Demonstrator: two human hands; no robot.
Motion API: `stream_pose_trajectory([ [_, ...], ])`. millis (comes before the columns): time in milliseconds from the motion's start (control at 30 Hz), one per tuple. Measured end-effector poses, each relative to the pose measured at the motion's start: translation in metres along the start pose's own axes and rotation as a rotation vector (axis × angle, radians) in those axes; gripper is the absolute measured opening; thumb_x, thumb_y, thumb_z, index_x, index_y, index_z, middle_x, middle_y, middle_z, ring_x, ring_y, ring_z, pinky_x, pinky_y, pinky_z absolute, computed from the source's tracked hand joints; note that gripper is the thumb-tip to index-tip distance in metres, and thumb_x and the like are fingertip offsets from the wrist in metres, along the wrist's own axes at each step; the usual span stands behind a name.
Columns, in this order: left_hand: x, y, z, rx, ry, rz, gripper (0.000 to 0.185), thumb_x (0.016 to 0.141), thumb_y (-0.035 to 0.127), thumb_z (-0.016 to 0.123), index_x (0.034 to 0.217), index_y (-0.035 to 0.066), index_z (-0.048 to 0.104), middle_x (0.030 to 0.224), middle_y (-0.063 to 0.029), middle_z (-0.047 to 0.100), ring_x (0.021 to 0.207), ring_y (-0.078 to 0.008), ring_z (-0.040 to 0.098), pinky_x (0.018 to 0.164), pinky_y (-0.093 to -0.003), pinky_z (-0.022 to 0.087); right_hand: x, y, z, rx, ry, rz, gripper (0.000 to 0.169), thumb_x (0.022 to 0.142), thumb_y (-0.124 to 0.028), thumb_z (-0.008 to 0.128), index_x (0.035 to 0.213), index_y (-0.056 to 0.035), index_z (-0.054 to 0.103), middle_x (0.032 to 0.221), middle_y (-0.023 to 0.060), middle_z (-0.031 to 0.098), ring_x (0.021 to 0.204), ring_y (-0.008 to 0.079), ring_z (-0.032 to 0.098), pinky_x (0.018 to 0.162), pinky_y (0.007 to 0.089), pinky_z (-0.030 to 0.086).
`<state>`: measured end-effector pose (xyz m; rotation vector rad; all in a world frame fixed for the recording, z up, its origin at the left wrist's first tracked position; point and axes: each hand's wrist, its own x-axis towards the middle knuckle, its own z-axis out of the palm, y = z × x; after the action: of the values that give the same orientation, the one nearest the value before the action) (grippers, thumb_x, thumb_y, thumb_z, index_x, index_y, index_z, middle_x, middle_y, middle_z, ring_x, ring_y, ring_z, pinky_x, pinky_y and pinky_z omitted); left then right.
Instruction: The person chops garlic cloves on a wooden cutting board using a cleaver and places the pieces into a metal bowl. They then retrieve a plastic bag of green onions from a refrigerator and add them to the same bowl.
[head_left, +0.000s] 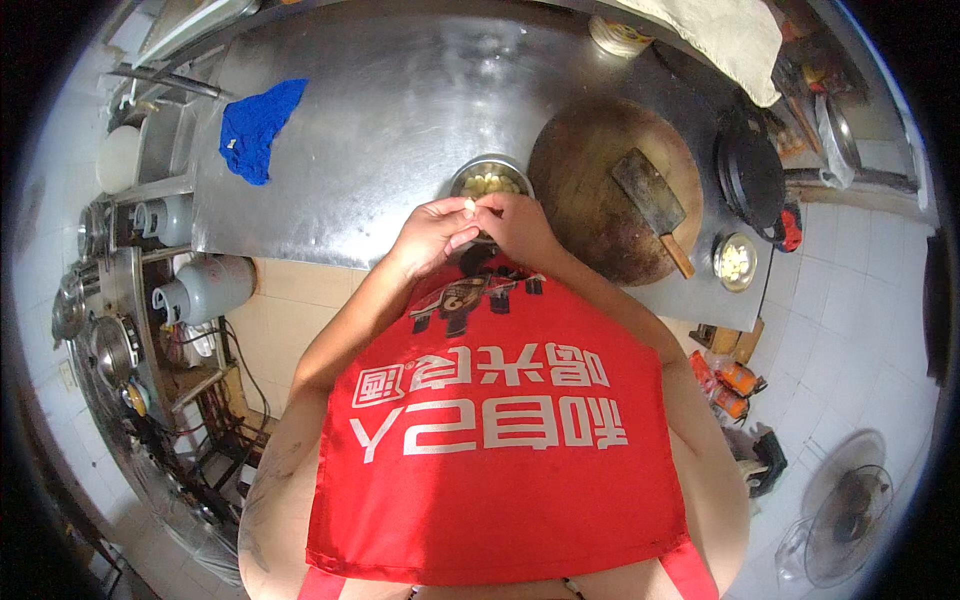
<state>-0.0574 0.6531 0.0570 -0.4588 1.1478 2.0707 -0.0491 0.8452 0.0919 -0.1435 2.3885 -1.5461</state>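
My left hand (429, 234) pinches a small pale clove, apparently garlic (470, 204), between thumb and fingertips. The fingertips of my right hand (520, 223) meet at the same clove from the other side. Both hands are held over the near rim of a round metal bowl (491, 160), close to my body. Inside that bowl lie several more pale yellow cloves (491, 182), partly hidden by my fingers. To the right of my right hand is a thick round chopping board (577, 172), on which a cleaver with a wooden handle (651, 193) lies flat.
The stainless steel table (360, 135) bears a blue cloth (261, 131) at left. A small metal bowl of pale pieces (736, 262) stands by its right edge, with dark round pans (750, 176) behind. Gas cylinders (217, 285) stand at lower left. A floor fan (851, 517) is at lower right.
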Motion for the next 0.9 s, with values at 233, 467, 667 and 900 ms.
stream_pose_trajectory([
  [233, -0.007, 0.006, 0.01, 0.076, 0.027, 0.015, 0.02, 0.097, 0.003, 0.062, 0.116, -0.004, 0.063, 0.108, -0.0123, 0.069, 0.094, -0.0179, 0.069, 0.085, -0.0271, 0.06, -0.006, 0.006, -0.006, 0.193, -0.006, -0.079, 0.025, 0.091, -0.021, 0.06, 0.096, 0.0019, 0.07, 0.085, 0.0189, 0.071, 0.078, 0.0265, 0.071, 0.071, 0.0363, 0.052],
  [467, -0.018, 0.014, 0.026, 0.12, 0.008, 0.013, 0.021, 0.094, 0.002, 0.065, 0.114, -0.005, 0.063, 0.104, -0.0132, 0.069, 0.093, -0.02, 0.07, 0.082, -0.0276, 0.061, -0.01, 0.005, -0.017, 0.211, -0.085, -0.011, 0.027, 0.092, -0.022, 0.061, 0.098, 0.0015, 0.072, 0.088, 0.0182, 0.073, 0.082, 0.0239, 0.071, 0.073, 0.0341, 0.052],
  [667, -0.019, 0.013, 0.024, 0.121, -0.005, -0.004, 0.02, 0.093, 0.003, 0.068, 0.111, -0.005, 0.066, 0.101, -0.0136, 0.07, 0.092, -0.0192, 0.07, 0.081, -0.0268, 0.06, -0.013, 0.003, -0.022, 0.213, -0.117, 0.062, 0.026, 0.09, -0.022, 0.064, 0.098, 0.0015, 0.073, 0.083, 0.015, 0.073, 0.075, 0.018, 0.069, 0.069, 0.0316, 0.052],
  [900, -0.023, 0.017, 0.028, 0.266, -0.028, 0.026, 0.019, 0.092, 0.004, 0.068, 0.109, -0.004, 0.069, 0.101, -0.0124, 0.072, 0.091, -0.0178, 0.07, 0.082, -0.0262, 0.058, -0.011, 0.015, -0.019, 0.319, -0.183, 0.137, 0.027, 0.09, -0.023, 0.065, 0.095, 0.0025, 0.072, 0.071, 0.0079, 0.068, 0.062, 0.012, 0.062, 0.059, 0.0285, 0.049],
])
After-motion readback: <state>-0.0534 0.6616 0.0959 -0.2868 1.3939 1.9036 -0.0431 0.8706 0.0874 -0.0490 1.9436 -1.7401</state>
